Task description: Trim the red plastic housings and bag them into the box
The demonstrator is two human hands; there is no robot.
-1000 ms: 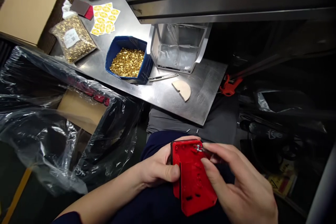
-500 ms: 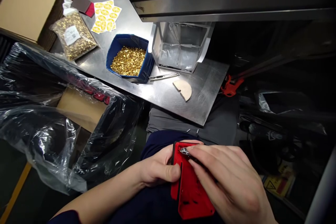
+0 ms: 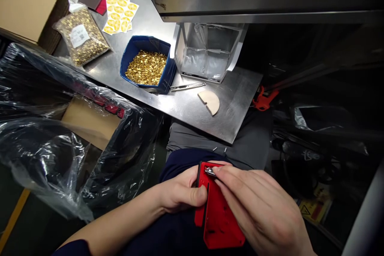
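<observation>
A flat red plastic part (image 3: 217, 216) rests on my lap at the bottom middle. My left hand (image 3: 180, 190) grips its left edge, thumb pressed on the face. My right hand (image 3: 261, 208) lies over the part, and its fingertips pinch a small metal piece (image 3: 209, 172) against the part's top left corner. Further up, a blue bin (image 3: 132, 50) full of small gold pieces (image 3: 146, 68) stands on the steel table (image 3: 192, 106).
On the table lie a bag of gold pieces (image 3: 81, 36), yellow sticker sheets (image 3: 120, 14), a clear box (image 3: 207, 52), a slim metal tool (image 3: 187, 86) and a beige half-disc (image 3: 210, 102). A plastic-lined cardboard box (image 3: 75, 128) stands at my left. An orange clamp (image 3: 264, 97) sits right.
My right hand moved left across the red part, carrying the small metal piece from the top right to the top left corner. My left hand kept its grip.
</observation>
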